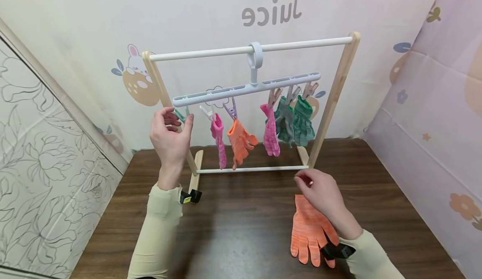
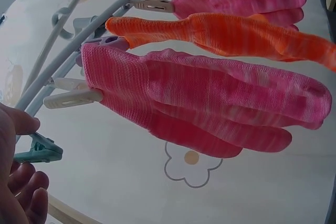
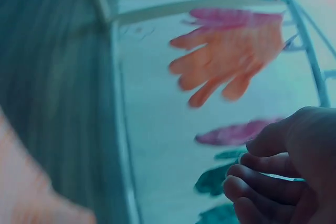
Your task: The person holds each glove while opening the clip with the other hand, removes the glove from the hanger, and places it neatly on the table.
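Note:
A pale blue hanger hangs from the white top rod of a wooden-ended rack. At its left end my left hand pinches a teal clothespin between thumb and fingers. Other clothespins carry a pink glove, an orange glove, another pink glove and green gloves. My right hand, fingers loosely curled and holding nothing, is above a loose orange glove on the table. That glove lies with its cuff toward the rack, partly hidden by the hand and wrist.
The rack's wooden posts stand on the dark wooden table, joined low down by a white rod. Printed cloth hangs behind, and a panel with flower outlines is on the left.

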Demonstrator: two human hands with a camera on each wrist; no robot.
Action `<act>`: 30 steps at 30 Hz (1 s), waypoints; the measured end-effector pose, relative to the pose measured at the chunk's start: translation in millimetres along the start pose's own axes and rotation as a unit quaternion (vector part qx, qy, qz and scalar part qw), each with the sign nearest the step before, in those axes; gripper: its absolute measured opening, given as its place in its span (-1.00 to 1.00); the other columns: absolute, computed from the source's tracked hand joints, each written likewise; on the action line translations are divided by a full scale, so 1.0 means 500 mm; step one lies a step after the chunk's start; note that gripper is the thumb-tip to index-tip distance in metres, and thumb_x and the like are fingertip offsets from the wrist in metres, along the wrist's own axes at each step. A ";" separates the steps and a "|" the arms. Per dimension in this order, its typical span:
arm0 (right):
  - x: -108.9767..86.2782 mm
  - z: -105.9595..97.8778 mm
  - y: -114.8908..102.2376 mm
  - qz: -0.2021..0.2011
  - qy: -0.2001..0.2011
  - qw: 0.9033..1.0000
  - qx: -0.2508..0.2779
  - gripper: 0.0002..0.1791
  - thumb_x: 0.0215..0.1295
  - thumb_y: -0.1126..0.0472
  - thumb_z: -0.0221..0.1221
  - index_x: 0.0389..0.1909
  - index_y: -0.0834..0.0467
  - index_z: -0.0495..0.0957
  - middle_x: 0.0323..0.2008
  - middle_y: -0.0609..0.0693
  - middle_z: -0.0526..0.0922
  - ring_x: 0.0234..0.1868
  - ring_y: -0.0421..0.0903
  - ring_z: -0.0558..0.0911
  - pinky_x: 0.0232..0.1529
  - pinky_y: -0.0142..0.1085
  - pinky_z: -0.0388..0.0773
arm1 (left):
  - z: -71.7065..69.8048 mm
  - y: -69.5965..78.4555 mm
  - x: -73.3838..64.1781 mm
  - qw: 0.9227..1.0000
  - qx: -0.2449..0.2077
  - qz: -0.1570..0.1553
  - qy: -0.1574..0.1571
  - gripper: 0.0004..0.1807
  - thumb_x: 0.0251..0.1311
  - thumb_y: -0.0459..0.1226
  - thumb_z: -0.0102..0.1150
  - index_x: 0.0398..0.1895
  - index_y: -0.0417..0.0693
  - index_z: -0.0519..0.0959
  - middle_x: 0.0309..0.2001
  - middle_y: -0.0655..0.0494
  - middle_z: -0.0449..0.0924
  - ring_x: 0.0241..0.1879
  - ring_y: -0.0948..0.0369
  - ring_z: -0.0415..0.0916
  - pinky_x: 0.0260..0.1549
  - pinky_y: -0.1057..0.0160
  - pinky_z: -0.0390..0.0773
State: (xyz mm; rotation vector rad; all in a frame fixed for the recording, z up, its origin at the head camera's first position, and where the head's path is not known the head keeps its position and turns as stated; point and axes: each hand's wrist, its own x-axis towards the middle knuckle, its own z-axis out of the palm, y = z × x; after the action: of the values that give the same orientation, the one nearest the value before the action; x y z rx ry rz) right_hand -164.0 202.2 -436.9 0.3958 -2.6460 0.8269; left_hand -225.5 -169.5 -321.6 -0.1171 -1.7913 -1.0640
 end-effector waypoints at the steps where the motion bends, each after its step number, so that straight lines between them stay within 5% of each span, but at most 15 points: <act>1: 0.003 0.000 -0.010 -0.009 0.010 1.000 0.007 -0.95 0.26 0.24 0.30 -0.27 0.08 0.69 -0.42 -0.13 0.64 -0.44 -0.18 0.56 -0.37 -0.18 0.56 | 0.000 0.000 -0.001 1.000 -0.001 0.002 -0.001 -0.50 0.13 -0.10 0.43 -0.03 -0.28 0.53 -0.31 -0.07 0.53 -0.36 0.21 0.52 -0.39 0.30 0.52; 14: 0.056 0.009 -0.129 -0.056 0.055 0.993 0.091 -0.93 0.25 0.22 0.34 -0.26 0.07 0.71 -0.36 -0.14 0.67 -0.42 -0.21 0.54 -0.39 -0.26 0.57 | 0.006 0.005 -0.014 0.999 -0.030 -0.014 0.003 -0.49 0.09 -0.15 0.45 -0.03 -0.29 0.50 -0.31 -0.07 0.57 -0.39 0.20 0.54 -0.40 0.41 0.51; 26: 0.101 0.041 -0.223 -0.118 0.103 0.968 0.195 -0.91 0.24 0.28 0.33 -0.24 0.14 0.70 -0.37 -0.11 0.66 -0.40 -0.27 0.59 -0.38 -0.34 0.62 | 0.018 0.000 -0.036 0.996 -0.072 -0.056 -0.010 -0.49 0.11 -0.22 0.45 0.01 -0.30 0.46 -0.28 -0.16 0.60 -0.40 0.20 0.53 -0.42 0.37 0.48; 30: 0.114 0.057 -0.254 -0.122 0.114 0.961 0.222 -0.87 0.23 0.30 0.33 -0.20 0.19 0.70 -0.36 -0.08 0.66 -0.38 -0.24 0.61 -0.37 -0.34 0.63 | 0.018 0.024 -0.037 0.994 -0.089 -0.068 -0.019 -0.53 0.16 -0.33 0.38 0.03 -0.42 0.44 -0.26 -0.23 0.59 -0.38 0.19 0.51 -0.43 0.40 0.45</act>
State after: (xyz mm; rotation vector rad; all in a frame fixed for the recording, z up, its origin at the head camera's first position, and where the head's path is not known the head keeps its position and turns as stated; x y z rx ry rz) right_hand -176.8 75.6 -373.5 0.6768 -2.1351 1.2950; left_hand -216.5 -148.9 -330.1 -0.1254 -1.7564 -1.3262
